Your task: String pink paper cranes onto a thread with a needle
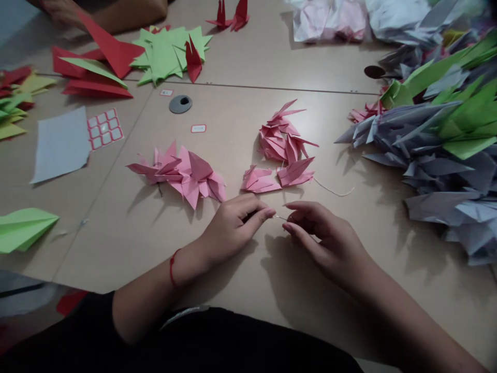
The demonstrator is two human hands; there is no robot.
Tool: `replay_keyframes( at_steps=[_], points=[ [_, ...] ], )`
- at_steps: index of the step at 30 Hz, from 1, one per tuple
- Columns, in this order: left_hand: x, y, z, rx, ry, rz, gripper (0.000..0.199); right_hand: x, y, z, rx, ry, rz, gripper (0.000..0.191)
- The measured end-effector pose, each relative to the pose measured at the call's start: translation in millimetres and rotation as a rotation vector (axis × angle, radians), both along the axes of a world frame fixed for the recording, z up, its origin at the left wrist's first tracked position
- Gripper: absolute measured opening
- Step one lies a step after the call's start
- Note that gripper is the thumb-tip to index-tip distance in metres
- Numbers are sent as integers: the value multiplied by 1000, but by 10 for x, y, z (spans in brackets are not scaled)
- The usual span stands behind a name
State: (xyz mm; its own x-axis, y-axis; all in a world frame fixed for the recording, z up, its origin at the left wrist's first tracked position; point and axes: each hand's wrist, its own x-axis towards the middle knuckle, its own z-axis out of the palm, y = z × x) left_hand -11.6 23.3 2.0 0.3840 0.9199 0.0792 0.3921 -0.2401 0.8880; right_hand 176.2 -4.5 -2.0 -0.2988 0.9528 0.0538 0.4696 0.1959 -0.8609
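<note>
Left grip pinching a needle above the desk, right grip pressed together at its other end, just below pink paper cranes. Risk: needle slipping from a loose pinch, fingertip pricked.

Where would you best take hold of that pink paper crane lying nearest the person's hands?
Probably pinch the pink origami crane by its flat folded wing, coming from the near side by the left hand: it lies low on the tabletop, and that edge faces the hands.
</note>
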Motion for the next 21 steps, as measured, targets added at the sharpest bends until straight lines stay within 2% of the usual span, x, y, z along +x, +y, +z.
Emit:
replay_keyframes(
  at_steps=[2, 4, 7, 9, 13, 17, 21],
  points=[
    [19, -17, 7, -60, -29, 0, 17, -7, 8, -9, 8, -12, 42, 11],
    [32, -37, 11, -228, -108, 40, 19, 5, 15, 2, 16, -29, 53, 12],
    [30, -50, 6, -555, -336, 103, 25, 47, 18, 28, -33, 7, -25, 15],
    [20, -42, -4, -673, -496, 96, 24, 63, 12, 36, -85, 54, -82, 15],
    [13, -22, -5, -703, -639, 23, 27, -18, -19, 28, -287, 297, -119, 14],
    [44, -40, 35, -658, -603, -13, 30, -178, -54, 39, -448, 494, -145, 17],
    [66, -73, 69, -593, -532, -11, 30, -226, -55, 103, -529, 529, -114, 22]
  ],
)
